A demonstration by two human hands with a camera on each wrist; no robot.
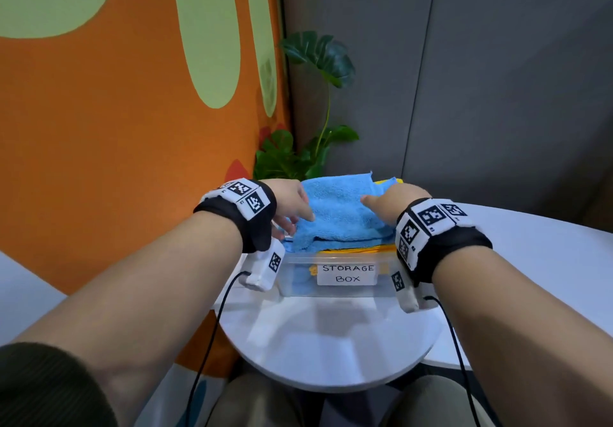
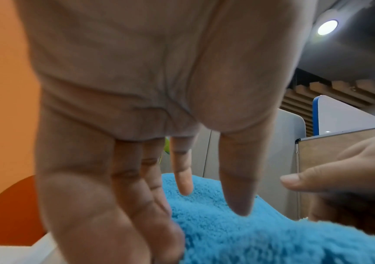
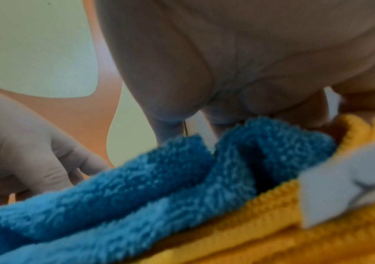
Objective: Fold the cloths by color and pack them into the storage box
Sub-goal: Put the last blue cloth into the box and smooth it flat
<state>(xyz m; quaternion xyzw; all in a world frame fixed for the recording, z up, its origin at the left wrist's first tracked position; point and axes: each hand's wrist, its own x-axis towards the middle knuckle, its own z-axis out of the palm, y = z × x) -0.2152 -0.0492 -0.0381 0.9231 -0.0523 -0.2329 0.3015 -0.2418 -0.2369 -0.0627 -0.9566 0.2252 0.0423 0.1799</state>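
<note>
A clear storage box [image 1: 298, 274] with a "STORAGE BOX" label stands on the small round table. Yellow cloths [image 1: 358, 250] fill it to the rim, and a folded blue cloth [image 1: 338, 214] lies on top. My left hand [image 1: 298, 221] rests at the blue cloth's left edge. In the left wrist view, this left hand [image 2: 213, 202] has straight fingers; thumb and forefinger touch the top of the blue cloth [image 2: 261, 241] and the other fingers run down its side. My right hand [image 1: 388, 201] lies flat on the cloth's right part. In the right wrist view, its fingertips are hidden behind the blue cloth [image 3: 137, 187], which lies over a yellow cloth [image 3: 283, 223].
The round white table [image 1: 331, 343] has bare surface in front of the box. A larger white table [image 1: 547, 261] adjoins on the right. A potted plant [image 1: 318, 111] stands behind the box, between an orange-and-green wall [image 1: 132, 128] and a grey panel. Wrist-camera cables hang by my forearms.
</note>
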